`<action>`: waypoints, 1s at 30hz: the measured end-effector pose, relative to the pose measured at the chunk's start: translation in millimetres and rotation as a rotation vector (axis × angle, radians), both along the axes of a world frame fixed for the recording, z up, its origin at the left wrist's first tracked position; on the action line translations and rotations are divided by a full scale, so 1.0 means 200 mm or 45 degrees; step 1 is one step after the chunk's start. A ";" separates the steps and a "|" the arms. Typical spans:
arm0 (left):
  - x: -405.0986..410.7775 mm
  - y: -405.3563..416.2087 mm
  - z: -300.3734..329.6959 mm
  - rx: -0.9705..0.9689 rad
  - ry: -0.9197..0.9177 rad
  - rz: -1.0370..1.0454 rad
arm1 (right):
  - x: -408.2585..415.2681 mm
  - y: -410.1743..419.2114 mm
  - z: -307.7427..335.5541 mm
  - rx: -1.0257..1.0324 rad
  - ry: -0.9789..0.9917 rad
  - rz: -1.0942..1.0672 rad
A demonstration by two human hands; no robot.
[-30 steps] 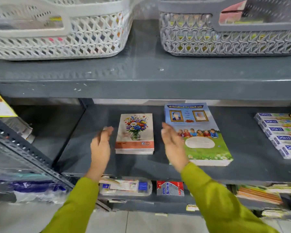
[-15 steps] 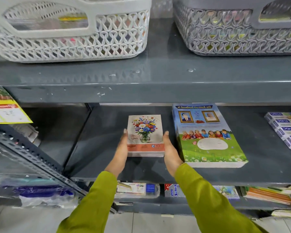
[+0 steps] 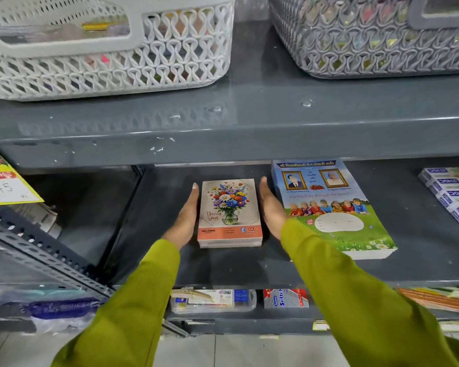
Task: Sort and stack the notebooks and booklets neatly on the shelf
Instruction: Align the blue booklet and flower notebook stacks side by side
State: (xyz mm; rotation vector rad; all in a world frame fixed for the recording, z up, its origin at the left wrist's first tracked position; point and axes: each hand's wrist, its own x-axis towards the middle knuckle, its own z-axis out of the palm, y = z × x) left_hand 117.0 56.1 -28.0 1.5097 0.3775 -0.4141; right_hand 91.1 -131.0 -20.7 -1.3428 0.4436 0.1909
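A: Where are the notebooks [image 3: 229, 211]?
B: On the shelf [image 3: 154, 234]. Left grip [image 3: 187, 218] lies flat against their left side and right grip [image 3: 270, 210] against their right, both released. Booklets [image 3: 331, 207] lie just right of the notebooks.

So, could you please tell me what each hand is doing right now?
Left hand: open, fingers straight, pressing the left side of the floral notebook stack.
Right hand: open, fingers straight, pressing its right side.
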 end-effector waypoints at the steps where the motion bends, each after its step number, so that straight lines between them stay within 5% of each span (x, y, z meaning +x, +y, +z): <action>1: 0.02 0.00 0.01 -0.036 -0.002 -0.014 | 0.04 0.00 0.00 0.027 0.015 0.008; 8: 0.07 -0.04 0.01 -0.137 0.033 -0.053 | 0.09 0.02 -0.02 -0.006 0.129 0.128; 11: 0.04 -0.07 0.09 -0.021 0.010 0.107 | 0.00 0.02 0.07 -0.407 0.094 0.104; 14: -0.05 -0.16 0.22 0.259 -0.322 0.323 | -0.10 -0.15 0.13 -0.854 -0.182 -0.066; 17: -0.23 -0.40 0.29 0.342 -0.640 0.118 | -0.21 -0.48 0.20 -1.206 -0.353 -0.309; 19: -0.34 -0.59 0.24 0.368 -0.716 -0.161 | -0.25 -0.71 0.20 -1.338 -0.250 -0.383; 23: -0.49 -0.87 0.09 0.239 -0.552 -0.394 | -0.31 -1.02 0.13 -1.078 0.171 -0.280; 28: -0.50 -0.94 0.00 -0.016 -0.120 -0.094 | -0.34 -1.07 0.04 -0.748 -0.044 -0.358; 30: -0.50 -0.94 0.01 -0.123 0.006 -0.050 | -0.35 -1.13 -0.02 -0.448 0.053 -0.258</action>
